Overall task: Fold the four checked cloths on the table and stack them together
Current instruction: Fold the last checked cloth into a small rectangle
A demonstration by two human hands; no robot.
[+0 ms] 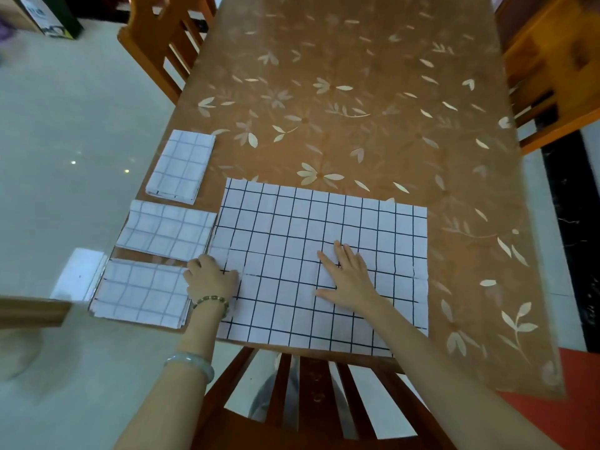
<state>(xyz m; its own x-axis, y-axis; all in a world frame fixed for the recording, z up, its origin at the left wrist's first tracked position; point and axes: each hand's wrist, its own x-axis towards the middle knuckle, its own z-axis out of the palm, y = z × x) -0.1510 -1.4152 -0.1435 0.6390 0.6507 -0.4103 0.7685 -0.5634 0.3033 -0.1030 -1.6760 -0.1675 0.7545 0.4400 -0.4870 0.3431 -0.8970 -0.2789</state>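
Wooden chair back [292, 401] fills the bottom centre of the frame, and both forearms reach over it to the table [357, 92].

The large cloth [324, 228] lies spread in the lower middle of the frame, and its near edge lies along the near edge of the table. The right hand [349, 277] lies flat on its middle with the fingers spread, pressing it down. The left hand [211, 277] is at the left edge of this cloth with the fingers curled. It seems to pinch the hem, but the fingertips are hidden under the hand.

Three cloths are already folded and lie in a column at the left of the frame. The nearest folded cloth [143, 293] is just beside the left hand, the middle folded cloth [167, 230] is above it, and the far folded cloth [181, 165] is higher up. They are not yet stacked.

I judge the large cloth to be thin, light and soft. It has no stiffness, so it will sag and slide easily on the smooth table cover. It is better to take it by the corners or along one edge. One hand can lift the edge and carry it over while the other holds the middle flat, so the grid lines help to match the edges.
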